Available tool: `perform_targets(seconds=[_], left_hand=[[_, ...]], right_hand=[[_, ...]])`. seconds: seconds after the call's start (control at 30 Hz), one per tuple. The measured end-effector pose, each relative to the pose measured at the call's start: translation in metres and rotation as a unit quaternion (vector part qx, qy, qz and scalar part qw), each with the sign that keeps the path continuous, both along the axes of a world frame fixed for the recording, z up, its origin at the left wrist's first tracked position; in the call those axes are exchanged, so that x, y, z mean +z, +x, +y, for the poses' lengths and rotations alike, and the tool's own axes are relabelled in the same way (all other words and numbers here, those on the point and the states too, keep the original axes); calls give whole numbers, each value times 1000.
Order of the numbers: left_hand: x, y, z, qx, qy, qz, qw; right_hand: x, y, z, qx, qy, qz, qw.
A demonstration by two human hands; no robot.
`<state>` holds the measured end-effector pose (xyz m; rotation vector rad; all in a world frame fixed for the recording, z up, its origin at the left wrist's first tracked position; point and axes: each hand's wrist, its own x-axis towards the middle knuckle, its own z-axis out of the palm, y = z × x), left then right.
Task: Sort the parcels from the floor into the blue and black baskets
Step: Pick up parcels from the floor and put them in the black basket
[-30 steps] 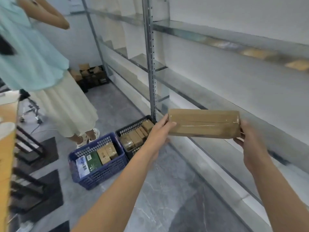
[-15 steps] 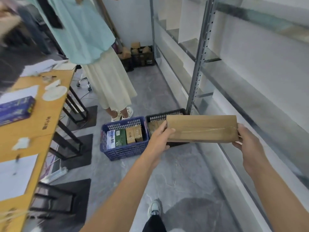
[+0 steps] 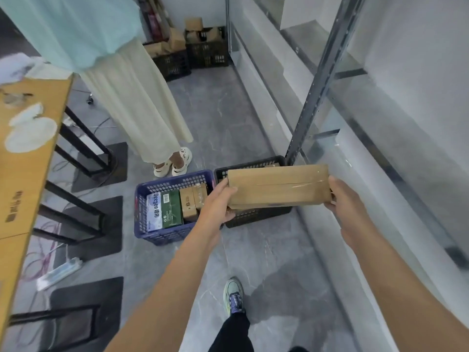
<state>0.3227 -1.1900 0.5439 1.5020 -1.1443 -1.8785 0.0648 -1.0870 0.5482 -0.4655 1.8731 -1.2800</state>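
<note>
I hold a long brown taped parcel level in the air by both ends. My left hand grips its left end and my right hand grips its right end. The parcel hangs above the black basket, hiding most of what is inside. Just left of it, touching, stands the blue basket, which holds a green-and-white box and a few small brown boxes.
A person in a pale skirt stands behind the blue basket. A wooden table with black legs runs along the left. A metal shelf upright and shelving line the right. Two dark crates with cartons stand at the far wall.
My view has swung left and tipped down, and I have stepped closer to the baskets. The parcel now hangs over the black basket. Both hands keep the same hold.
</note>
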Motion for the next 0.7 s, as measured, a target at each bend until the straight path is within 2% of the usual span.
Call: perform_targets(seconds=[0.37,0.7], left_hand=[[-50,-21,-139,2,59,-50,997],[-142,-75,-212,45,148,-117,981]], right_hand=[[-42,-23,-149,15,63,-22,998],[-163,-93,-243,144,160,-72,974]])
